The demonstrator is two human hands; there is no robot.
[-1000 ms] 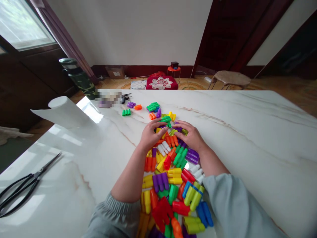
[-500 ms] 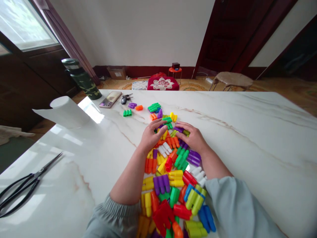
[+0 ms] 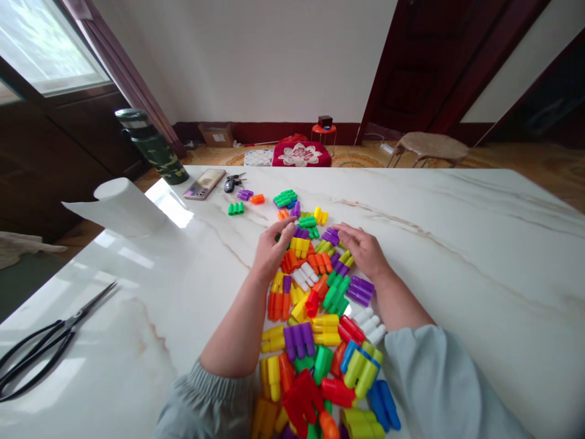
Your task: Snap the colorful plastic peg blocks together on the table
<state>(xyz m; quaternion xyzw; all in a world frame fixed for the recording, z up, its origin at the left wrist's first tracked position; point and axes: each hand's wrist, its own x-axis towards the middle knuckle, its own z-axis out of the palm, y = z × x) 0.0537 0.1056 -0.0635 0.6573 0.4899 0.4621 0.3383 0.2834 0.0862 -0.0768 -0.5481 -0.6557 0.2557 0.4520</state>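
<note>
A long spread of colourful plastic toy blocks, shaped like joined tubes, runs down the table in front of me. My left hand (image 3: pixel 273 245) rests along the left side of its far part, fingers extended, beside a yellow block (image 3: pixel 300 246). Opposite it, my right hand (image 3: pixel 364 249) lies at the right side with fingers stretched out, close to a purple block (image 3: pixel 330 236). Neither hand holds a block. Between them lie orange blocks (image 3: pixel 320 263) and a white block (image 3: pixel 305 276). Nearer to me are a purple block (image 3: pixel 299 340) and a red block (image 3: pixel 302 399).
Black-handled scissors (image 3: pixel 68 329) lie at the left. Behind them are a white paper roll (image 3: pixel 125 210), a camouflage flask (image 3: pixel 158 149), a phone (image 3: pixel 205 184) and keys (image 3: pixel 233 182). Loose blocks, one of them green (image 3: pixel 236 208), lie near the keys. Stools stand beyond the white marbled table (image 3: pixel 457 262).
My hands have moved apart, the left one outward to the left and the right one slightly to the right. More of the blocks between them now shows.
</note>
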